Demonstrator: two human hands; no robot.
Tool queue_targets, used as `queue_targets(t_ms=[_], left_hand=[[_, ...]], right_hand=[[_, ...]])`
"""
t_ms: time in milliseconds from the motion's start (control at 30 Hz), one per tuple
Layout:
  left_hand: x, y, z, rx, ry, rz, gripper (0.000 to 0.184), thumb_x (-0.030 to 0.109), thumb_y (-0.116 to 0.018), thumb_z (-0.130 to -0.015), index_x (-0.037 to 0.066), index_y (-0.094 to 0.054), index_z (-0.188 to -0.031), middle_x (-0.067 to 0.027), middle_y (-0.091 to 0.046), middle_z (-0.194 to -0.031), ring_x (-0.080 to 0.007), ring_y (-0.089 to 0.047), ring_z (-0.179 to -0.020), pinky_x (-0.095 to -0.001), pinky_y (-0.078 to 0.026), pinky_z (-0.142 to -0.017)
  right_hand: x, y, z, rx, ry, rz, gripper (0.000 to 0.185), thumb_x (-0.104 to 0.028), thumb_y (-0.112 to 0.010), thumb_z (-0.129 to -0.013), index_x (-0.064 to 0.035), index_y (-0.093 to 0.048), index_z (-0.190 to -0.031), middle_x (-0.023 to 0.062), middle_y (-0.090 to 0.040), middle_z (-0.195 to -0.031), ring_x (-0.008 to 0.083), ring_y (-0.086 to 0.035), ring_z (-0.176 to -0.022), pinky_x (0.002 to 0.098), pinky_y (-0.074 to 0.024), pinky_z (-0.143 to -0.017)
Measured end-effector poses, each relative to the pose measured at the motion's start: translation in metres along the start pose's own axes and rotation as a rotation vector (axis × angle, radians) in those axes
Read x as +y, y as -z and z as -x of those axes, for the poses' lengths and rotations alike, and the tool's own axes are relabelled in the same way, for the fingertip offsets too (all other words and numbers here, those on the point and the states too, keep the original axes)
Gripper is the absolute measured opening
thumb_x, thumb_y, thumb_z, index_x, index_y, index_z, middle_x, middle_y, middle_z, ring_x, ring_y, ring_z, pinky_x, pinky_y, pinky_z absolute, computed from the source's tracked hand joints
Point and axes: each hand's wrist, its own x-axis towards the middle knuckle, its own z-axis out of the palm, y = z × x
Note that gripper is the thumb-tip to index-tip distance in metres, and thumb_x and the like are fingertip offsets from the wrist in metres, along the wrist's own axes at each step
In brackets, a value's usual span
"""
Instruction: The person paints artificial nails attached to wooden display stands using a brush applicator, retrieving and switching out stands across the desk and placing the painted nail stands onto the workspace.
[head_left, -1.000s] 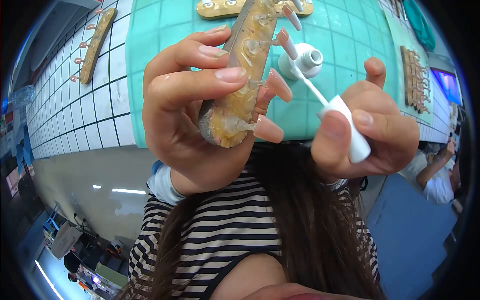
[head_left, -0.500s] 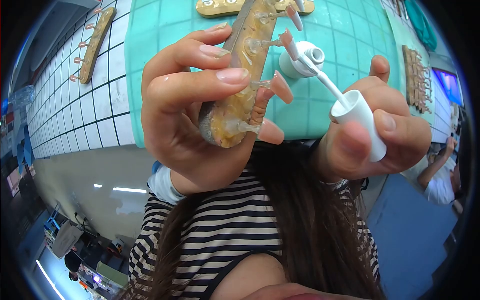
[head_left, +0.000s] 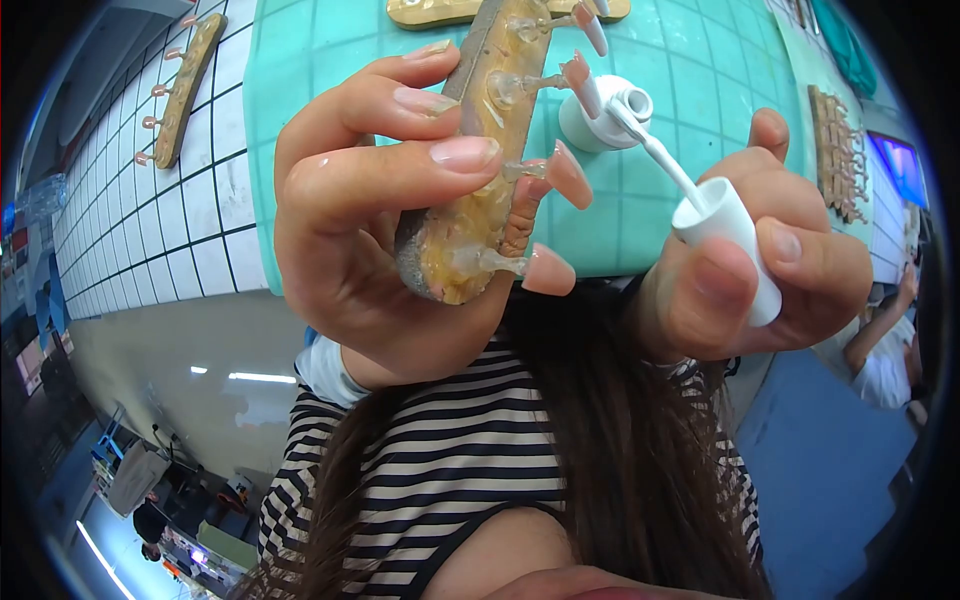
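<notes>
My left hand is closed around a wooden nail display stick, held tilted over the table. Several pinkish false nails stand out from its right side on clear pegs; the lowest nail points toward my right hand. My right hand grips the white cap of a nail polish brush between thumb and fingers. The brush's tip extends up-left, just right of a pink-and-white nail; whether they touch I cannot tell. Behind the tip, an uncapped white polish bottle stands on the green mat.
The green mat covers part of the white tiled table. Another nail stick lies at left, one at the far edge, and several at right. A person's arm shows at far right.
The brush and my right hand have shifted slightly right and down, away from the pink-and-white nail. The nail stick has tilted a little in my left hand.
</notes>
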Motion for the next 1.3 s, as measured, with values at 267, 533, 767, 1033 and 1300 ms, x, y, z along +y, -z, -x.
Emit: queue_targets(t_ms=[267,533,767,1033,1300], left_hand=[[0.001,-0.004,0.002,0.055,0.033,0.044,0.053,-0.009,-0.073,-0.058,0.009,-0.044,-0.099,-0.0076,-0.045,-0.103,-0.031,-0.048,-0.103,-0.0483,-0.042,-0.092],[-0.001,-0.002,0.002,0.133,0.129,0.162,0.05,-0.01,-0.071,-0.061,0.009,-0.044,-0.1,-0.0086,-0.044,-0.105,-0.0346,-0.047,-0.106,-0.046,-0.041,-0.092],[-0.001,-0.003,0.001,0.186,0.156,0.224,0.048,-0.01,-0.069,-0.063,0.006,-0.044,-0.1,-0.0105,-0.045,-0.107,-0.0353,-0.048,-0.106,-0.046,-0.04,-0.092],[-0.004,0.0,0.003,0.147,0.138,0.221,0.049,-0.011,-0.069,-0.063,0.008,-0.044,-0.101,-0.0108,-0.045,-0.107,-0.0358,-0.049,-0.105,-0.0441,-0.041,-0.091],[0.0,-0.006,0.002,0.205,0.169,0.234,0.046,-0.01,-0.067,-0.065,0.006,-0.044,-0.101,-0.0117,-0.044,-0.108,-0.0343,-0.047,-0.108,-0.0437,-0.04,-0.092]], right_hand=[[-0.013,-0.007,-0.001,0.111,-0.175,-0.004,0.016,-0.004,-0.053,-0.069,-0.0072,-0.044,-0.083,0.0028,-0.045,-0.054,0.0091,-0.039,-0.048,0.0419,-0.0346,-0.089],[-0.011,-0.005,-0.012,0.334,-0.272,0.154,0.011,-0.005,-0.053,-0.066,-0.005,-0.048,-0.075,0.0053,-0.05,-0.057,0.0109,-0.044,-0.053,0.043,-0.0412,-0.082],[-0.019,-0.004,-0.026,0.194,-0.454,0.134,0.015,-0.002,-0.062,-0.064,-0.0035,-0.05,-0.074,0.004,-0.054,-0.059,0.0099,-0.048,-0.056,0.0398,-0.038,-0.085],[-0.027,-0.015,-0.035,0.129,-0.647,0.23,0.021,0.004,-0.069,-0.063,0.0006,-0.053,-0.075,0.0015,-0.055,-0.064,0.0043,-0.047,-0.056,0.0196,-0.0396,-0.062],[-0.021,-0.017,-0.04,-0.05,-0.719,0.201,0.014,0.0,-0.067,-0.07,0.0023,-0.058,-0.08,0.002,-0.057,-0.073,0.0049,-0.048,-0.065,0.0169,-0.0358,-0.055]])
